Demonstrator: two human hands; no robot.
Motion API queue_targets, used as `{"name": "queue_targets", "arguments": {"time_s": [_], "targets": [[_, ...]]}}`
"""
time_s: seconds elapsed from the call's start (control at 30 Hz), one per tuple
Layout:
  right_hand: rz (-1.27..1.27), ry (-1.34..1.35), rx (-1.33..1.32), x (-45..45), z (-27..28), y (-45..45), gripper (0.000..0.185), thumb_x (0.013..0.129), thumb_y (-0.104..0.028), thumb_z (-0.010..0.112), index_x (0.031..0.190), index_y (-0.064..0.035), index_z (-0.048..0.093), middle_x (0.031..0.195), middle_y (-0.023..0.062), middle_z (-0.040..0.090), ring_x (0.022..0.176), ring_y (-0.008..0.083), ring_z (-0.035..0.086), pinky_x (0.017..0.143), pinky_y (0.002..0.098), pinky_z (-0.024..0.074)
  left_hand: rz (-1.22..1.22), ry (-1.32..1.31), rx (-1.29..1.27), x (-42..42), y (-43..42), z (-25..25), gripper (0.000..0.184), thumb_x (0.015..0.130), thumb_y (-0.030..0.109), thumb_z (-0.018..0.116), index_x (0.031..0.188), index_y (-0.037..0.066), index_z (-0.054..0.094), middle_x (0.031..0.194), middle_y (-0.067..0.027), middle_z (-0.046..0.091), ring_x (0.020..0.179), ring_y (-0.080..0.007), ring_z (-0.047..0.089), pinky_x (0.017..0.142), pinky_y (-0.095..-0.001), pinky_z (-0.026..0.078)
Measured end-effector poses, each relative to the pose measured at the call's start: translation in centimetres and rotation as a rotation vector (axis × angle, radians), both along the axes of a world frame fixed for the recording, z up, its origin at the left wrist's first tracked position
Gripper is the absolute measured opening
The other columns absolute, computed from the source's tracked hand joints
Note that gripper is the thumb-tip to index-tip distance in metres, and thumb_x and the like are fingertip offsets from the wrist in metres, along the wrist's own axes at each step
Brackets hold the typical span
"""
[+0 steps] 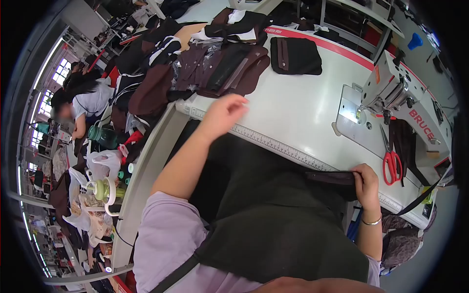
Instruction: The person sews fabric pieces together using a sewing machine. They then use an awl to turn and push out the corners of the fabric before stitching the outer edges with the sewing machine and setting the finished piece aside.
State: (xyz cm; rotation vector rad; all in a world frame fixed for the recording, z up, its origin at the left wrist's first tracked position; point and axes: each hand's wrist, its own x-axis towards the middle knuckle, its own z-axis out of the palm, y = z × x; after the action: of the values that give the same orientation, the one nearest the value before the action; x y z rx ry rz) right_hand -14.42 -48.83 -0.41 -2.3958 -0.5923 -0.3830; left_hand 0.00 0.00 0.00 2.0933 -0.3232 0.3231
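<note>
My left hand (pixel 225 113) is over the front edge of the white sewing table (pixel 303 107), its fingers loosely curled with nothing visible between them. At the right, my right hand (pixel 366 184) grips the end of a dark fabric piece (pixel 333 178) with a brownish strip, which lies along the table's front edge against the dark apron (pixel 278 210). Red-handled scissors (pixel 392 167) rest just beyond my right hand. A folded black piece with a brown strip (pixel 296 55) lies flat at the back of the table.
A sewing machine (pixel 410 105) stands at the right. Maroon and black garments (pixel 210 68) are piled at the back left. A measuring tape (pixel 278 146) runs along the front edge. Left of the table are a green bottle (pixel 101 136), plastic bags (pixel 104 163) and another person (pixel 90 102).
</note>
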Motion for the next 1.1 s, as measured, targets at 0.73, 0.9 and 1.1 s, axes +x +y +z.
{"name": "queue_targets", "arguments": {"time_s": [0.73,0.9,1.1], "targets": [[0.007,-0.091,0.028,0.6,-0.4,1.0,0.014,0.081,0.008,0.063,0.092,0.0004,0.064,0.076,0.0147,0.06,0.067,0.0324,0.059,0.061,0.0396,0.0456,0.912,0.234,0.705,4.9,23.0,1.8,0.026,0.081,0.029,0.08,0.092,0.006,0.076,0.088,-0.0174,0.074,0.084,-0.0345,0.071,0.077,-0.0439,0.055],[0.014,-0.093,0.018,0.6,-0.3,1.0,0.014,0.08,0.008,0.064,0.091,0.0005,0.064,0.075,0.0146,0.06,0.067,0.033,0.059,0.061,0.0402,0.0456,0.841,0.35,0.372,5.4,25.4,2.0,0.022,0.083,0.025,0.08,0.085,0.004,0.076,0.079,-0.0122,0.073,0.074,-0.0216,0.07,0.071,-0.0363,0.052],[0.021,-0.092,0.016,0.5,-0.2,1.1,0.014,0.079,0.008,0.064,0.091,0.0005,0.064,0.076,0.015,0.06,0.068,0.034,0.059,0.063,0.0409,0.0458,0.835,0.227,0.345,4.9,25.5,3.3,0.02,0.086,0.022,0.077,0.084,0.003,0.073,0.074,-0.0052,0.068,0.069,-0.0168,0.064,0.067,-0.034,0.049]]}}
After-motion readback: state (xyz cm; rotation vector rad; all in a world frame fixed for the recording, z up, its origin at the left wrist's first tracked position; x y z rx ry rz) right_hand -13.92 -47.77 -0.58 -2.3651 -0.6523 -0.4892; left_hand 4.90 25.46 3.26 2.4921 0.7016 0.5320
